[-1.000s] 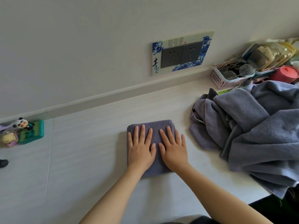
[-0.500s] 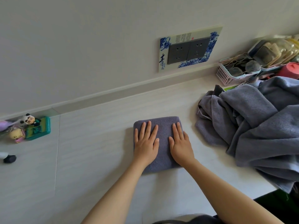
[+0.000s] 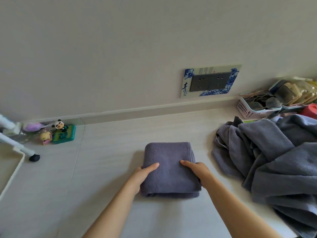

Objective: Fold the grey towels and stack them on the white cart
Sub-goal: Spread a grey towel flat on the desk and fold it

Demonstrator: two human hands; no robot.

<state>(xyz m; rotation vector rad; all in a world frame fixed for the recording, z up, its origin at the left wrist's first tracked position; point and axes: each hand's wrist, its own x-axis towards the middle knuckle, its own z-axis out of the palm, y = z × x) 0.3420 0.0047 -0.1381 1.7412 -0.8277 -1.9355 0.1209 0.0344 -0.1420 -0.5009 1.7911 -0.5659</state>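
Note:
A folded grey towel lies on the pale counter in front of me. My left hand grips its left side, thumb on top and fingers tucked underneath. On the other side my right hand grips the towel the same way. A heap of unfolded grey towels lies to the right. The white cart shows only as a rim, a leg and a black foot at the far left edge.
Small toy figures and a green box sit by the wall at the left. A pink basket with bags and a red lid stands at the back right. A decorated socket plate is on the wall.
Both hands left the top of the folded towel, where they pressed flat, and now grip its two sides. My view has swung left, bringing the white cart's edge into sight.

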